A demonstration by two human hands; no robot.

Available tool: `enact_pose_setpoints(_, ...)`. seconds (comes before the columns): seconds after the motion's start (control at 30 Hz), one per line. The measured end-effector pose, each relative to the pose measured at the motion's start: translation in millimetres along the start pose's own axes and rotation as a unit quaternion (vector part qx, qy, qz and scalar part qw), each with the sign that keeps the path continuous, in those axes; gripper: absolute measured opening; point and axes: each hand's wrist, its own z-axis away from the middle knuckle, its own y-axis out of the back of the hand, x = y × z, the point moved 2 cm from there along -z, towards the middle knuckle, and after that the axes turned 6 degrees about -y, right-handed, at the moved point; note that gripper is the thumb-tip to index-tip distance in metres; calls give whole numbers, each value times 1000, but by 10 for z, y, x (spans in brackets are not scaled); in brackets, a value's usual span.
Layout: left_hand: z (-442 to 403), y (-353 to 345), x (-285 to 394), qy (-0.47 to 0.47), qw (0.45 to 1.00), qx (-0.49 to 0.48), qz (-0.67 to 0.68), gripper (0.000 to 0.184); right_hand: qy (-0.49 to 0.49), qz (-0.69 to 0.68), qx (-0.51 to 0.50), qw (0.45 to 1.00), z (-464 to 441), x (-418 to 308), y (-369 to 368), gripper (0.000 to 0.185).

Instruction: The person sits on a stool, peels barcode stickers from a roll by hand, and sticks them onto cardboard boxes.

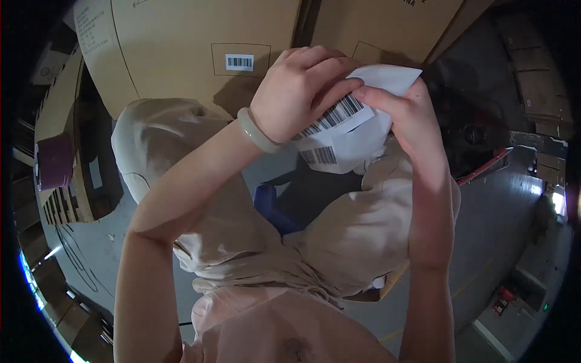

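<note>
A white sheet of barcode labels [363, 140] is between my two hands, above my knees. My left hand [298, 85], with a pale bangle [256, 130] on its wrist, pinches the sheet's upper left part, its fingers curled over the top edge. On the other side, my right hand [413, 115] grips the sheet with the thumb across its front, close to the left fingertips. Black barcodes show on the lower left of the sheet, which is bent. Just beyond the hands stands a large cardboard box [175, 42] bearing a small barcode label [239, 62].
Another cardboard box [381, 27] stands beside the first. A purple roll [55, 163] is at the left near a wooden pallet [60, 206]. Between my legs is a blue object [272, 209]. A red bar [484, 167] and stacked cartons [540, 91] are on the right.
</note>
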Motion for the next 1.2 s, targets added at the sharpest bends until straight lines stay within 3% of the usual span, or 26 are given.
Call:
enact_pose_setpoints(0.13, 13, -85, -1, 47, 988, 45, 143, 20, 4, -57, -12, 998, 51, -18, 20, 23)
enact_pose_setpoints(0.2, 20, -52, 41, 137, 959, -32, 248, 25, -36, -75, -15, 996, 94, -30, 44, 24)
enact_pose_setpoints(0.33, 15, 3, 50, 197, 958, -68, 197, 26, -7, -78, -18, 997, 64, 0, -14, 23)
enact_pose_setpoints(0.4, 54, -71, 21, 212, 945, -33, 247, 26, 52, -41, 7, 998, 34, 27, -2, 20)
enact_pose_setpoints(0.53, 47, -119, -7, 230, 915, 37, 330, 24, 69, 17, 12, 997, 53, -18, 9, 18)
enact_pose_setpoints(0.7, 39, -31, 9, 362, 832, -66, 416, 29, 51, 8, 17, 999, 54, 25, 46, 17)
enact_pose_setpoints(0.83, 67, -86, -14, 342, 840, -24, 421, 29, 50, 32, 24, 998, 36, 22, 37, 17)
enact_pose_setpoints(0.9, 57, -89, -46, 269, 893, -19, 360, 28, 49, 24, 22, 998, 41, 20, 32, 17)
enact_pose_setpoints(1.0, 38, -76, -64, 210, 923, 2, 321, 28, 38, 36, 38, 998, 56, 39, 57, 17)
enact_pose_setpoints(1.1, 0, -5, 3, 276, 897, -30, 344, 26, 39, 14, 32, 999, 46, 19, 38, 18)
enact_pose_setpoints(1.2, 6, -26, 13, 230, 910, -35, 344, 25, 51, 46, 47, 997, 35, 42, 56, 18)
